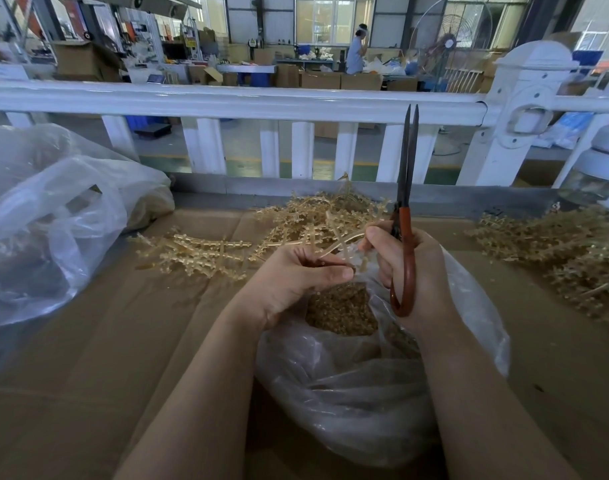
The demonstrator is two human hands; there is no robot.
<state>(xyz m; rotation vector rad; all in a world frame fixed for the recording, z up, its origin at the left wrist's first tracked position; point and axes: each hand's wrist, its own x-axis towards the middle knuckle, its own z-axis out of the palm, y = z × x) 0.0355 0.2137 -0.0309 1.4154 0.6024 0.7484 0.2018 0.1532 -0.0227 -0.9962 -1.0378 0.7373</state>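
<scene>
A thin amber plastic sprig (337,245), studded with small nubs, is being held just above the open mouth of a clear plastic bag (365,393) at the middle of the table (123,341). The left hand (296,275) is pinching the sprig's near end between thumb and curled fingers. The right hand (410,268), close beside it, is gripping the red loop handle of a pair of scissors (405,188), its thumb reaching towards the sprig. The long dark blades are pointing straight up, almost together.

The bag is holding a heap of snipped amber bits (341,310). A loose pile of uncut sprigs (296,223) is lying just beyond the hands, a second pile (555,258) is lying at the right, and a larger crumpled bag (54,216) is sitting at the left. A white railing (227,98) is running along the far edge of the table.

Likely risks: the hands are working very close together, so bringing the blades down could nick the left fingers. The sprig looks springy – a cut piece could fly past the bag's slack rim onto the table. The blades could also snag the thin bag film.
</scene>
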